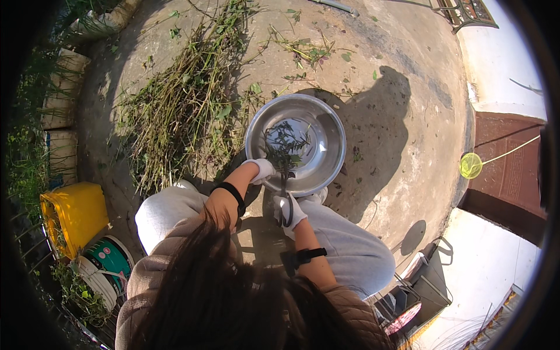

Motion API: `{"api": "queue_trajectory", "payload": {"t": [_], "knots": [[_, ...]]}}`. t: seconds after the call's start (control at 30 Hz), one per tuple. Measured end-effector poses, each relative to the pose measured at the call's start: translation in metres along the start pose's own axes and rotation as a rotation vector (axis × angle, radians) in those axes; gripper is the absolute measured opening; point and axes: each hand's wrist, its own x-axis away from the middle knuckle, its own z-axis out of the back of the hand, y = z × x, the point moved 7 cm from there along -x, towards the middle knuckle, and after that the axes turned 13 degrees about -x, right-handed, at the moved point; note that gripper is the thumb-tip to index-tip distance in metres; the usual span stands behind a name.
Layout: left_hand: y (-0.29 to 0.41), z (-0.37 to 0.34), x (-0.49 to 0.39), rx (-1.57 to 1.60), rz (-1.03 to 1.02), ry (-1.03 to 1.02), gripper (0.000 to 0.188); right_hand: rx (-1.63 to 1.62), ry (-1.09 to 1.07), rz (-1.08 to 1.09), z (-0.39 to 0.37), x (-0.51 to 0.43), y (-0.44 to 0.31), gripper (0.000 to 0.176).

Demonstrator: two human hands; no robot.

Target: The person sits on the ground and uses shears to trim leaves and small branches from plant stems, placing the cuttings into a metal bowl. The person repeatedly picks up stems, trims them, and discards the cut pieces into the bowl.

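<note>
A round stainless steel basin (330, 153) stands on the concrete ground before me, with cut green plant pieces (284, 138) in it. My right hand (288, 211), in a white glove, grips a pair of dark-handled scissors (284, 192) at the basin's near rim, blades pointing into it. Gloved in white too, my left hand (262, 170) is at the near left rim, beside a leafy dark green bunch that it seems to hold; its fingertips are partly hidden. A large heap of cut stems and leaves (188, 96) lies left of the basin.
Loose leafy stems (313, 52) lie beyond the basin. A yellow plastic container (83, 218) and a green and white bucket (109, 262) stand at lower left. Planters line the left side. At right are a green net (471, 166), a brown door and a dark grey bin (431, 288).
</note>
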Motion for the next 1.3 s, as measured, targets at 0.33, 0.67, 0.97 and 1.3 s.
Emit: {"api": "queue_trajectory", "payload": {"t": [0.33,0.67,0.97,1.3], "knots": [[0.010,-0.014,0.024,-0.245,-0.019,-0.224,0.010,0.405,-0.056,0.398,0.010,-0.022,-0.009,0.017],[0.036,-0.008,0.014,-1.225,-0.254,0.197,0.048,0.515,0.116,0.280,0.007,-0.001,-0.017,0.016],[0.052,0.070,0.143,-0.711,-0.331,1.108,0.053,-0.223,0.169,0.149,0.017,-0.011,-0.013,0.020],[-0.080,0.211,0.208,-0.464,-0.099,1.586,0.024,-0.081,0.123,0.324,-0.007,-0.014,-0.017,0.023]]}}
